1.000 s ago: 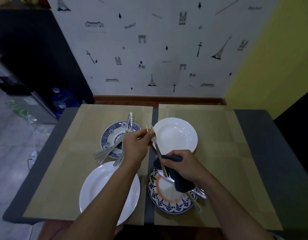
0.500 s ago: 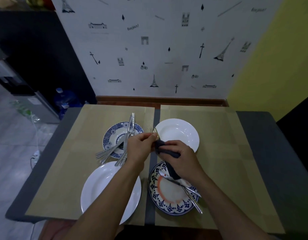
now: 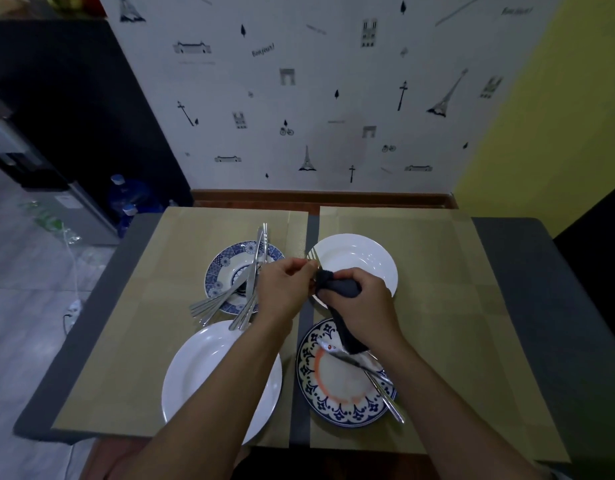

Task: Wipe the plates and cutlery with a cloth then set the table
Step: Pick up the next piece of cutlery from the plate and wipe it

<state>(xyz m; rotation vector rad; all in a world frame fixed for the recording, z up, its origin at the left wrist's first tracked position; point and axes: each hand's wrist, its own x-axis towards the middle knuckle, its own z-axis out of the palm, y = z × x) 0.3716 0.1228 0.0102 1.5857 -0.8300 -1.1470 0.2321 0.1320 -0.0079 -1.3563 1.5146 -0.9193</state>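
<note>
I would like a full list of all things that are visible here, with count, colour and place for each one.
fork: 1, silver, pinched by left hand, cloth around it
cloth: 1, dark, gripped by right hand, hanging over near right plate
plain plates: 2, white, far right and near left
patterned plates: 2, blue-white, far left and near right
loose cutlery: several, silver, on both patterned plates
placemats: 2, tan, side by side
table: 1, grey, under placemats
bottles: 2, blue, floor at left
left hand: 1, holds fork
right hand: 1, grips cloth
</note>
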